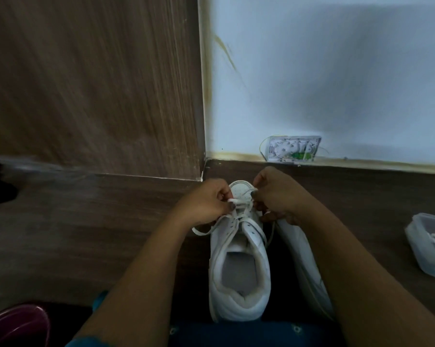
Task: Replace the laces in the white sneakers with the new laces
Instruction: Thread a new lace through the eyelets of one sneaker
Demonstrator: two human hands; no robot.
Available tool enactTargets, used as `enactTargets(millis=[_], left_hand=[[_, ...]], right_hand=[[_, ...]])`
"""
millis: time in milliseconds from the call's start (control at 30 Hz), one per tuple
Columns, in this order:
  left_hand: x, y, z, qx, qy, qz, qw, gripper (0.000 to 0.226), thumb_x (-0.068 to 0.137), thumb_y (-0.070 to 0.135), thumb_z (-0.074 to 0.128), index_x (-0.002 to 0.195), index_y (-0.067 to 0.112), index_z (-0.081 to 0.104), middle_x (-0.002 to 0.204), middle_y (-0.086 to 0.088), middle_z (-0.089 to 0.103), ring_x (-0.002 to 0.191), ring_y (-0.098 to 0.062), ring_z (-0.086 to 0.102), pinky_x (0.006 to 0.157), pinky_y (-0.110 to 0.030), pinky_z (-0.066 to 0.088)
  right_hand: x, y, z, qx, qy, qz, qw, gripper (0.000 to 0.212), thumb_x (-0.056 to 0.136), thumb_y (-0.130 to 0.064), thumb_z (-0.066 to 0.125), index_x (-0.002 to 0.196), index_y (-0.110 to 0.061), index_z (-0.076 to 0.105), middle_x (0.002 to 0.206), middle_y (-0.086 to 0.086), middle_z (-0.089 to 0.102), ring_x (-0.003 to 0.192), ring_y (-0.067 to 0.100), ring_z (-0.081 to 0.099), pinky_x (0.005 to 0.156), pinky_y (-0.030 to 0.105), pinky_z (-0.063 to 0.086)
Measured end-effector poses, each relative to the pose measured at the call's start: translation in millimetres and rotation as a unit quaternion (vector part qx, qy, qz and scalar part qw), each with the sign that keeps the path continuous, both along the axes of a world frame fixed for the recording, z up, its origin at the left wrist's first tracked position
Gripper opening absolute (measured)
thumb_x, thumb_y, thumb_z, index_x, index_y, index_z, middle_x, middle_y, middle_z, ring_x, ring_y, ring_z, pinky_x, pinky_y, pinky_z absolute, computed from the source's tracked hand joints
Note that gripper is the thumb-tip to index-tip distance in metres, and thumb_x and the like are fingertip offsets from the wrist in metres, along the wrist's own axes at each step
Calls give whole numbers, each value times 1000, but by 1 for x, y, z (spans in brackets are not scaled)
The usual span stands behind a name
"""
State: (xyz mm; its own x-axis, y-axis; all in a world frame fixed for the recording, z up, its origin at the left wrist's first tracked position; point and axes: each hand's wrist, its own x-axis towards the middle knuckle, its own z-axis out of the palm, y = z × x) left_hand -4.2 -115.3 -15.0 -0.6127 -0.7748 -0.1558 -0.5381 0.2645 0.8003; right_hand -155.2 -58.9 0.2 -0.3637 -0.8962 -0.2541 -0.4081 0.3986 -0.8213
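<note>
"While both arms reach forward, what are the hands doing?"

"The left hand point(206, 201) is curled up and pinches the white lace point(239, 202); the right hand point(276, 194) is curled too, and its fingers pinch the same lace from the other side; the two hands are very close together."

"Where is the shoe?"

"The sneaker point(239, 266) stands on the brown table point(98, 234) right under the hands, with its heel toward the person's body; a loose lace end hangs out below the left hand."

"What else is near?"

"The other sneaker point(301, 254) lies on its side under the right arm, just beside the first one; well off to the right of the right hand sits a clear box point(429, 246) with something white and looped inside; past the hands, low on the pale wall, is a small wall box point(292, 149) with wires; a dark red round thing point(16, 324) is down near the left elbow."

"Can you see all of the lace?"

"No; the fingers hide the part they hold."
</note>
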Motion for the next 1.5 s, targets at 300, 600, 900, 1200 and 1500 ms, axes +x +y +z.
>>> enactTargets(millis=[300, 600, 900, 1200, 1500], left_hand=[[-3, 0, -1, 23, 1, 19, 1000, 13, 93, 16, 54, 81, 18, 53, 78, -6, 60, 63, -17, 53, 53, -27, 40], [-2, 0, -2, 43, -6, 26, 999, 10, 92, 15, 53, 83, 18, 53, 76, -2, 60, 65, -18, 53, 59, -30, 39], [-2, -2, -5, 19, -2, 26, 999, 12, 89, 16, 58, 83, 22, 51, 84, -11, 62, 70, -21, 54, 64, -38, 42], [9, 1, 1, 44, -45, -58, 996, 25, 82, 2, 61, 85, 24, 51, 75, -4, 56, 66, -17, 52, 63, -34, 41], [9, 1, 12, 237, 157, 96, 954, 32, 79, -19, 36, 75, 12, 42, 54, -6, 46, 43, -17, 54, 55, -28, 35]], right_hand=[[0, -2, -1, 3, -43, -23, 999, 25, 86, 2, 32, 79, -19, 45, 79, 12, 49, 65, 19, 45, 53, 35, 52], [0, -2, -1, 5, -39, -7, 999, 31, 86, 5, 29, 76, -19, 46, 77, 13, 46, 66, 22, 42, 49, 31, 52], [-1, 0, 5, 29, 2, 54, 998, 31, 88, 5, 40, 73, -19, 52, 76, 5, 51, 63, 17, 51, 59, 36, 54], [-3, 9, 16, 41, 106, 172, 978, 25, 70, 5, 70, 64, -19, 63, 47, -7, 52, 44, 10, 51, 46, 20, 44], [-2, 13, 20, 41, 127, 213, 968, 25, 67, -1, 77, 82, -20, 71, 72, -6, 59, 62, 9, 55, 54, 18, 45]])
